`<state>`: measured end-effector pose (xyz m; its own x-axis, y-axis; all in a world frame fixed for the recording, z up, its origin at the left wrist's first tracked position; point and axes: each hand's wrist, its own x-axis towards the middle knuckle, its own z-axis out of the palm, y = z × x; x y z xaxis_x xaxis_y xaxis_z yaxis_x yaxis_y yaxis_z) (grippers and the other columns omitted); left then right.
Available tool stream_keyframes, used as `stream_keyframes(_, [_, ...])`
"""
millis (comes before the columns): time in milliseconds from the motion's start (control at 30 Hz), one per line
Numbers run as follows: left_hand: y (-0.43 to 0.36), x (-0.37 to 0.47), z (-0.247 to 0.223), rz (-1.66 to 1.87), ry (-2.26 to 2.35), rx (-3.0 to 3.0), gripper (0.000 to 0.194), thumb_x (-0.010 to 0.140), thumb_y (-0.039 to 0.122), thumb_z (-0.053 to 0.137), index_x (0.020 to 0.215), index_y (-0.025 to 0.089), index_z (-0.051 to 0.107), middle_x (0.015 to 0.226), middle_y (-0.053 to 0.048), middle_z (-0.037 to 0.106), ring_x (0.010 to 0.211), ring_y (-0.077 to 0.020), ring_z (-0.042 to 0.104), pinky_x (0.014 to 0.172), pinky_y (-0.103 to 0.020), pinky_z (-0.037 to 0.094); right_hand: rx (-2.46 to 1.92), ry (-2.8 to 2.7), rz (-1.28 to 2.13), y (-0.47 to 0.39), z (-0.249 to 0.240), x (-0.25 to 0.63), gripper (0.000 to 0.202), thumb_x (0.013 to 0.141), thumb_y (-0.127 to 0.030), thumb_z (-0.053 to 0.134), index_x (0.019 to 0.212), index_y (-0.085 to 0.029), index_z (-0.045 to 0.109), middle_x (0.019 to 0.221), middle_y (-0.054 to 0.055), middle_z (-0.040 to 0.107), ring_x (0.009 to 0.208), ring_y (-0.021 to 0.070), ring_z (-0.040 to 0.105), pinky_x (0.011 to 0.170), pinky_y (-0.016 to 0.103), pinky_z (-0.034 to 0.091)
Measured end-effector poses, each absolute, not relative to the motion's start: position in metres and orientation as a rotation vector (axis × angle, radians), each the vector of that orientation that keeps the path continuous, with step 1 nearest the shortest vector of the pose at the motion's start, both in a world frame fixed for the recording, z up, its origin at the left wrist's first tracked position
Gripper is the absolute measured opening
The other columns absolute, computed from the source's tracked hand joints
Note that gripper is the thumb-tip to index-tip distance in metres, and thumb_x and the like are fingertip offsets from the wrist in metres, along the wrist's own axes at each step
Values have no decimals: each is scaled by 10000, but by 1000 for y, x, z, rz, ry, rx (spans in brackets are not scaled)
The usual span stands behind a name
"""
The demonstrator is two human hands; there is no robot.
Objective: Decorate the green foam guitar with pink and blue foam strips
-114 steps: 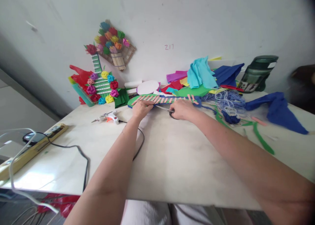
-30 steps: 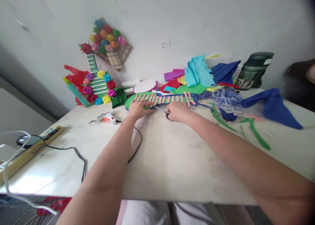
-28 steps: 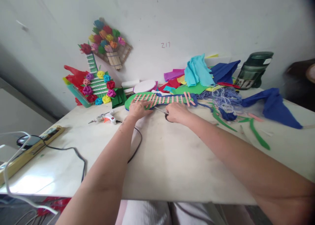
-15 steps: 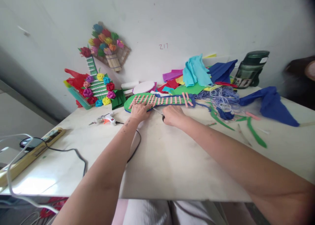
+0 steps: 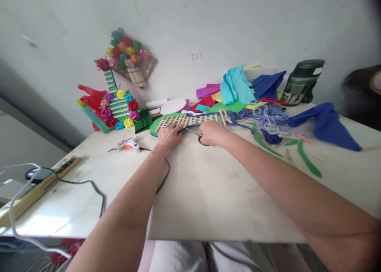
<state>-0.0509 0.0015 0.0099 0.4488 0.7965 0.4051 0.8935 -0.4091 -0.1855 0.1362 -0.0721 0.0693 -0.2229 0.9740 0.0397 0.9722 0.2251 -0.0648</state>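
Note:
A flat guitar-shaped craft (image 5: 190, 122), green with a blue edge, pink strips and pale strings, lies on the table. My left hand (image 5: 169, 135) rests on its rounded body from above, fingers spread over the strips. My right hand (image 5: 214, 132) is closed around the dark handles of a pair of scissors (image 5: 203, 141). The scissors' blades point left to the craft's near edge, close to my left thumb; whether they are apart cannot be made out. To the left of my left hand lies a white glue gun (image 5: 131, 144) with its cord.
Several coloured sheets (image 5: 238, 85) are piled by the wall, with tangled yarn (image 5: 264, 117) before them. A dark green bottle (image 5: 302, 83) stands at the back right. Green scraps (image 5: 309, 161) lie at right. A flower-decorated guitar (image 5: 119, 105) leans back left; a power strip (image 5: 44, 180) lies left.
My right hand has moved slightly right and up towards the craft's neck, with the scissors in it. My left hand stays on the craft's body.

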Motion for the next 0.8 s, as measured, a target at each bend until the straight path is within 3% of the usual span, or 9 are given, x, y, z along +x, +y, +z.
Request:
stream_keyframes(100, [2,-53,13,-356,-1455,-2355,422,856,354,413,1262,306,519,1222,-30,582,1142,-226,506,918,-357,400,-1960,-2392,54,-72,71,138,344,644,-174,552,956,-132,690,812,140,703,886,254,639,705,306,464])
stream_keyframes(267, [3,-58,18,-405,-1420,-2368,413,846,367,441,1246,320,532,1271,10,554,1234,-210,431,1000,-354,349,-1949,-2385,1,-73,69,138,344,660,-189,544,969,-140,686,920,149,693,931,261,623,715,309,463])
stream_keyframes(533, [5,-63,22,-439,-1436,-2364,413,837,383,457,1242,357,531,1263,52,559,1156,-198,512,994,-332,373,-1902,-2366,-76,-74,67,135,291,687,-197,535,928,-144,689,948,151,683,920,261,620,728,312,460])
stream_keyframes(800, [6,-64,23,-458,-1426,-2370,410,835,387,460,1233,344,547,1254,50,566,1172,-205,500,985,-317,383,-1887,-2371,-126,-77,70,134,260,698,-192,525,891,-130,687,908,152,682,882,268,629,689,311,463])
